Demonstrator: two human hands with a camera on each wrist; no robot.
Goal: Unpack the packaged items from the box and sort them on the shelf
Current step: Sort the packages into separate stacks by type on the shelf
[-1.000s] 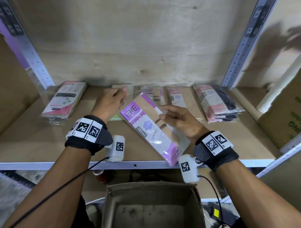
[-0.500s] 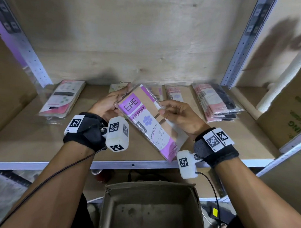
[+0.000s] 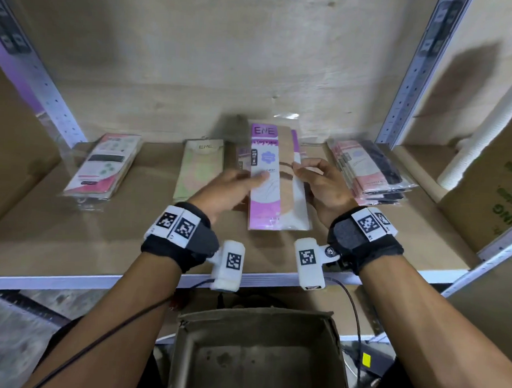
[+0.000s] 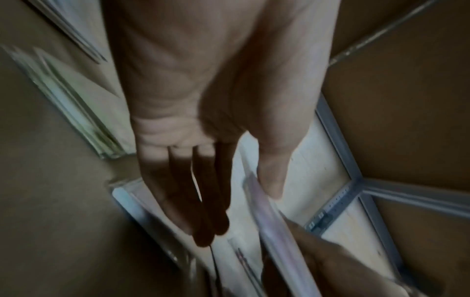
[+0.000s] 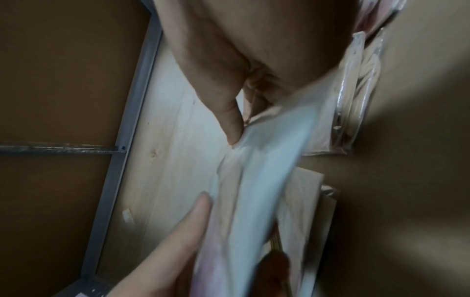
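A purple and white ENE package [image 3: 265, 176] stands lengthwise over the middle of the shelf [image 3: 73, 245]. My right hand [image 3: 300, 169] pinches its right edge between thumb and fingers; the right wrist view shows the right hand [image 5: 244, 126] gripping the package [image 5: 267, 160]. My left hand [image 3: 249, 179] lies with straight fingers against the package's left front. In the left wrist view the left hand [image 4: 241, 211] is flat, thumb beside the package edge [image 4: 267, 217]. The open cardboard box [image 3: 185, 351] sits below the shelf, its visible floor bare.
On the shelf lie a pink and white package [image 3: 102, 165] at the left, a green ENE package [image 3: 202, 168] beside the held one, and a stack of pink packages [image 3: 366, 171] at the right. Metal uprights [image 3: 406, 83] flank the bay. A carton [image 3: 496, 187] stands at the right.
The purple package swung from tilted to straight and moved toward the shelf's back. My left hand left the green package, came to the purple one and flattened against it.
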